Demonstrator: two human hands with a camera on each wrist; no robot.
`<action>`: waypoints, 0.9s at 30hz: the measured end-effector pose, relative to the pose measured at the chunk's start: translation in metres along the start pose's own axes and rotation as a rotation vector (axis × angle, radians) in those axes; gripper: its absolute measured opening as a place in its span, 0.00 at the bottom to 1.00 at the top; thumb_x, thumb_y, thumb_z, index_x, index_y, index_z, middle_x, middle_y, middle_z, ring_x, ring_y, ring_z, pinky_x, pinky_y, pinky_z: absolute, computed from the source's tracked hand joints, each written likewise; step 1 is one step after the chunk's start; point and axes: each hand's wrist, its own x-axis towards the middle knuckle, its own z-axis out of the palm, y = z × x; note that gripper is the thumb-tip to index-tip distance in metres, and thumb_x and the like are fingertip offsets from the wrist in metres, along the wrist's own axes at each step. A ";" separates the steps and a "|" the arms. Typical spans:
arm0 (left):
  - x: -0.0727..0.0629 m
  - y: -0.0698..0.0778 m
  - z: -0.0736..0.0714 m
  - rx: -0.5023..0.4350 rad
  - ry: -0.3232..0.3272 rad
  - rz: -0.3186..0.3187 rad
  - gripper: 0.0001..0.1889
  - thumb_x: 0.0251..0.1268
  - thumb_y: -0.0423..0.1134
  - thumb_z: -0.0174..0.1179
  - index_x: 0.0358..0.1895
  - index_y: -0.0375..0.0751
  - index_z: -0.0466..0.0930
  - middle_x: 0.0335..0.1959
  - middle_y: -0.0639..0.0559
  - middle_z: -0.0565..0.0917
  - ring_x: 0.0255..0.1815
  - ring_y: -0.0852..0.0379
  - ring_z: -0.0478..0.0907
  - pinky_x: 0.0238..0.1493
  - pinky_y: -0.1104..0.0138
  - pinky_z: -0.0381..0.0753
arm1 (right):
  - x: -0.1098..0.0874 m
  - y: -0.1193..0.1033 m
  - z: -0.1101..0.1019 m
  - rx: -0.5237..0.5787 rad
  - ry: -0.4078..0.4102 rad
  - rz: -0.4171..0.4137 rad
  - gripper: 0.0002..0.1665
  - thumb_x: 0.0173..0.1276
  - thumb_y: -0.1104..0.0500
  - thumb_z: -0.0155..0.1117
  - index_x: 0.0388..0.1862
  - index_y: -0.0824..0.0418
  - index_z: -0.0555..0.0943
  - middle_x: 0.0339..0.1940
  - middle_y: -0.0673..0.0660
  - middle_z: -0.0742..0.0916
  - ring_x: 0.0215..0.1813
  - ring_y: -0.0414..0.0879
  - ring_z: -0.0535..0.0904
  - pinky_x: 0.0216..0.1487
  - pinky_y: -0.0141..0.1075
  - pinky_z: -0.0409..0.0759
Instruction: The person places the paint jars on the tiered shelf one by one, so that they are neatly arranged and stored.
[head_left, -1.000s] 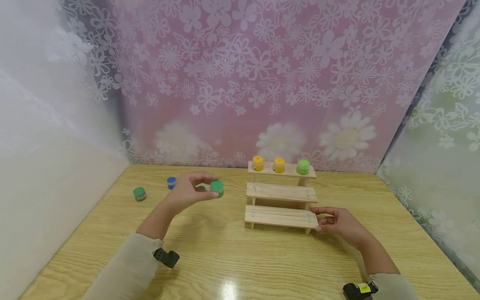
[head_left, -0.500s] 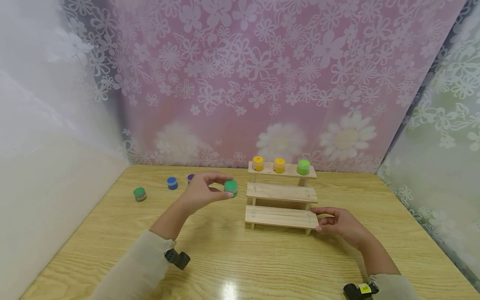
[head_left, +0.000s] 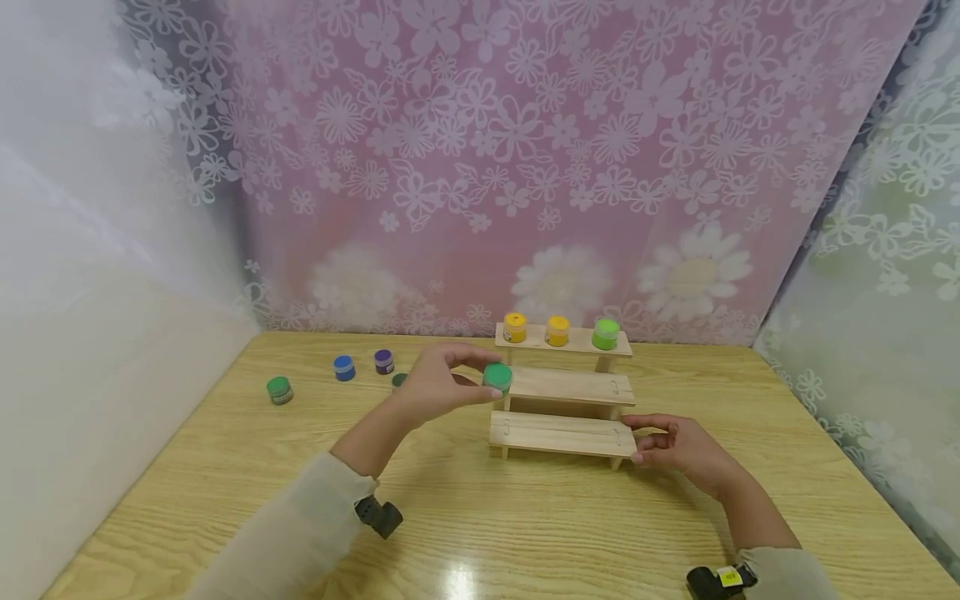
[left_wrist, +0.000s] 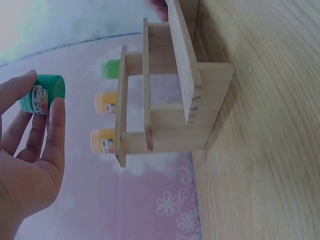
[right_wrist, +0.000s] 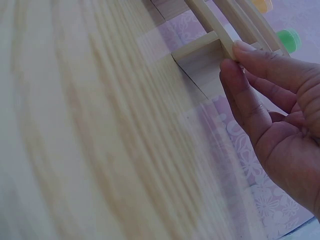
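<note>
My left hand (head_left: 437, 385) pinches a small green-lidded paint jar (head_left: 497, 376) between thumb and fingers. In the head view the jar overlaps the left end of the middle shelf (head_left: 570, 385); the left wrist view shows it upright relative to the rack and apart from it. The three-tier wooden display rack (head_left: 562, 432) stands on the table. At its right side my right hand (head_left: 686, 450) pinches the end of the lowest shelf (right_wrist: 227, 47) with thumb and fingers. Two yellow jars (head_left: 557, 331) and a light green jar (head_left: 606, 333) stand on the top shelf.
Left on the wooden table (head_left: 450, 517) stand a green jar (head_left: 280, 390), a blue jar (head_left: 344, 367) and a purple jar (head_left: 384, 362). A dark-lidded jar (head_left: 398, 381) is partly hidden behind my left hand. A floral curtain (head_left: 480, 167) hangs behind.
My left hand has carried the green paint jar to the right, up to the rack's left side. The purple and dark jars now show behind it. My right hand stays put.
</note>
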 end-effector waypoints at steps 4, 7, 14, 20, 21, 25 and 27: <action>0.005 0.003 0.009 -0.003 -0.013 0.019 0.22 0.53 0.35 0.74 0.55 0.43 0.84 0.47 0.50 0.82 0.51 0.50 0.78 0.47 0.63 0.83 | 0.000 0.000 0.000 -0.003 0.001 -0.001 0.39 0.63 0.63 0.71 0.70 0.74 0.66 0.47 0.62 0.80 0.41 0.44 0.81 0.47 0.37 0.83; 0.010 0.004 0.017 -0.008 -0.017 0.029 0.22 0.53 0.34 0.74 0.54 0.43 0.84 0.46 0.50 0.82 0.50 0.51 0.78 0.45 0.64 0.84 | 0.000 -0.001 0.001 -0.005 0.000 -0.003 0.39 0.63 0.64 0.71 0.70 0.74 0.66 0.45 0.61 0.81 0.41 0.44 0.81 0.47 0.37 0.83; 0.021 0.006 0.035 -0.023 -0.044 0.033 0.22 0.53 0.34 0.74 0.54 0.44 0.84 0.44 0.53 0.82 0.47 0.56 0.78 0.44 0.64 0.84 | 0.000 -0.001 0.001 -0.005 -0.002 0.002 0.40 0.63 0.63 0.71 0.70 0.74 0.66 0.44 0.61 0.82 0.41 0.45 0.81 0.47 0.38 0.83; 0.028 0.008 0.050 -0.044 -0.054 0.050 0.22 0.53 0.34 0.74 0.54 0.41 0.84 0.43 0.53 0.82 0.48 0.54 0.78 0.44 0.65 0.84 | 0.000 -0.002 0.001 0.001 -0.001 0.010 0.40 0.63 0.63 0.71 0.70 0.73 0.66 0.46 0.61 0.81 0.42 0.45 0.81 0.48 0.39 0.83; 0.029 0.008 0.052 -0.048 -0.050 0.053 0.22 0.53 0.33 0.74 0.54 0.40 0.84 0.43 0.53 0.82 0.48 0.53 0.79 0.44 0.66 0.84 | 0.000 -0.002 0.001 0.000 -0.001 0.011 0.40 0.63 0.63 0.71 0.70 0.73 0.65 0.46 0.61 0.81 0.42 0.45 0.81 0.48 0.39 0.83; 0.034 0.008 0.059 -0.062 -0.023 0.057 0.21 0.52 0.32 0.74 0.53 0.41 0.85 0.42 0.54 0.83 0.47 0.56 0.80 0.43 0.66 0.84 | -0.001 -0.002 0.001 -0.007 0.001 0.012 0.40 0.63 0.63 0.71 0.70 0.73 0.65 0.44 0.61 0.82 0.41 0.45 0.81 0.47 0.39 0.83; 0.038 0.008 0.063 -0.069 -0.008 0.055 0.21 0.51 0.32 0.75 0.52 0.42 0.85 0.42 0.55 0.83 0.46 0.59 0.80 0.42 0.67 0.84 | -0.001 -0.002 0.001 -0.007 0.000 0.012 0.40 0.63 0.62 0.71 0.70 0.73 0.65 0.44 0.61 0.82 0.42 0.45 0.81 0.47 0.39 0.83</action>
